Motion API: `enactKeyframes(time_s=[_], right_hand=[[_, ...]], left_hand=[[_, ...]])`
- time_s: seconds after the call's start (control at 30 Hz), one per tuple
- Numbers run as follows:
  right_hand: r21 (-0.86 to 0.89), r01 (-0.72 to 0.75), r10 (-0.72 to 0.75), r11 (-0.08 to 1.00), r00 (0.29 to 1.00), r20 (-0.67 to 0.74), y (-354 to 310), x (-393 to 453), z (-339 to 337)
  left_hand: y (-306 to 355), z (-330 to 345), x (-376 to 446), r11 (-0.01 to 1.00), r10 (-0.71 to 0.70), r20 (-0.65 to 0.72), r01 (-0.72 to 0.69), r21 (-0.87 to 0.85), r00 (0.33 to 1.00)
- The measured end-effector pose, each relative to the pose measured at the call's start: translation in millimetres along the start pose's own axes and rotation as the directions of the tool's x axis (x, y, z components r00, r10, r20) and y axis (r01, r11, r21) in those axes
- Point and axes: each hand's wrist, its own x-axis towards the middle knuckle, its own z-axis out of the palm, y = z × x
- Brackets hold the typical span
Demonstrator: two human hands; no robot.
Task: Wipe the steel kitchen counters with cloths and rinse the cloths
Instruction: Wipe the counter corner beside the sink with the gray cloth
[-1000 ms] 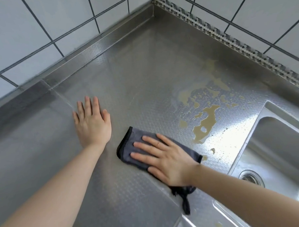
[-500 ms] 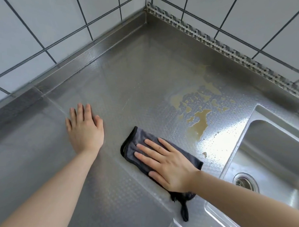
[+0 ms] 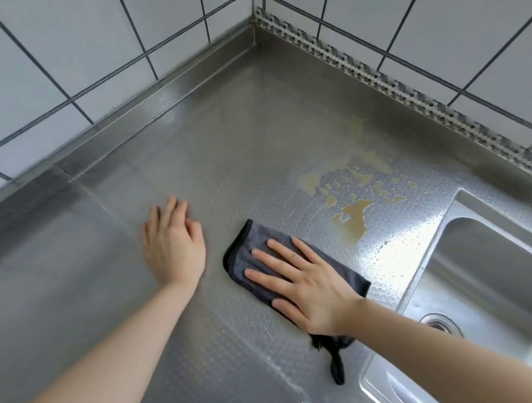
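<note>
Steel counter (image 3: 214, 161), embossed with a fine diamond pattern, dull grey, running into a tiled corner at the back. Raised steel lip along both wall edges; white wall tiles (image 3: 69, 51) with dark grout above.

Left hand (image 3: 174, 248): flat on bare counter toward the left side, fingers straight and close together, holding nothing. Looks like a brace.

Just right of it, apart and not touching: grey cloth (image 3: 248, 250), soft, matte, folded into a rough rectangle with a dark bound edge. Its long axis runs diagonally, from upper left toward the sink's front corner. A dark tail of it sticks out below the wrist, near the counter's front edge.

Right hand (image 3: 305, 288): lies on top of the cloth, palm down, fingers spread and straight, pressing it to the steel rather than gripping it. Fingertips point toward the cloth's left end.

Right and back of the cloth: yellowish spill (image 3: 352, 216), thin, broken into blotches and beads, with water droplets catching glare toward the sink. Nearest blotch lies near the cloth's back edge but clear of it.

Far right: steel sink (image 3: 480, 253), smooth, glossy, drain (image 3: 440, 323) partly hidden by the right forearm.

Judgement: the spill is not yet wiped. It lies up and to the right of the pressing hand, so the right hand is the nearer one. The stroke would go away from the body, broadside across the cloth's long axis.
</note>
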Motion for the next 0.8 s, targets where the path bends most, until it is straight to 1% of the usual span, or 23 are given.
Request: enactKeyframes(time_s=[0.07,0.1,0.17,0.23,0.3,0.33,0.4,0.5,0.57,0.63,0.7,0.8], right_hand=[[-0.009,0.064,-0.063,0.998,0.998,0.03,14.8,-0.4,-3.0],[-0.023,0.045,-0.044,0.999,0.999,0.032,27.9,4.7,-6.9],[-0.043,-0.104,0.104,0.994,0.995,-0.004,57.8,20.6,-19.3],[-0.046,-0.294,0.293,0.955,0.956,-0.033,86.3,34.6,-32.3],[-0.035,-0.403,0.401,0.914,0.914,-0.054,95.0,42.6,-35.1],[-0.03,-0.426,0.424,0.904,0.904,-0.061,94.0,43.3,-33.4],[-0.017,-0.406,0.404,0.914,0.912,-0.066,79.5,35.8,-27.4],[-0.013,-0.259,0.259,0.966,0.965,-0.038,63.2,13.0,-18.2],[-0.009,-0.179,0.179,0.984,0.984,-0.02,68.9,8.4,-19.6],[-0.01,-0.135,0.134,0.991,0.991,-0.007,82.6,16.4,-24.4],[-0.019,-0.149,0.148,0.989,0.989,-0.014,100.8,32.1,-30.2],[-0.028,-0.245,0.244,0.969,0.969,-0.046,131.3,59.6,-38.8]], left_hand=[[24.0,5.9,-0.7,0.999,0.02,0.027,-0.019,-0.047,0.999],[36.3,9.5,1.9,0.998,0.027,0.04,-0.024,-0.066,0.999],[54.4,16.5,8.6,0.996,0.025,0.054,-0.02,-0.085,0.998],[67.8,24.6,15.5,0.996,0.031,0.065,-0.025,-0.082,0.997],[79.3,32.4,21.6,0.996,0.058,0.084,-0.052,-0.066,0.995],[86.2,38.0,24.9,0.996,0.071,0.096,-0.066,-0.058,0.993],[95.1,45.4,28.6,0.995,0.097,0.122,-0.092,-0.044,0.988],[98.6,55.8,32.8,0.993,0.119,0.132,-0.115,-0.039,0.984],[94.5,60.3,32.7,0.991,0.135,0.137,-0.136,-0.007,0.981],[91.7,62.2,32.0,0.989,0.144,0.133,-0.147,0.013,0.981],[93.5,62.9,31.5,0.987,0.154,0.132,-0.16,0.032,0.979],[94.1,62.1,30.7,0.982,0.164,0.13,-0.174,0.07,0.978]])
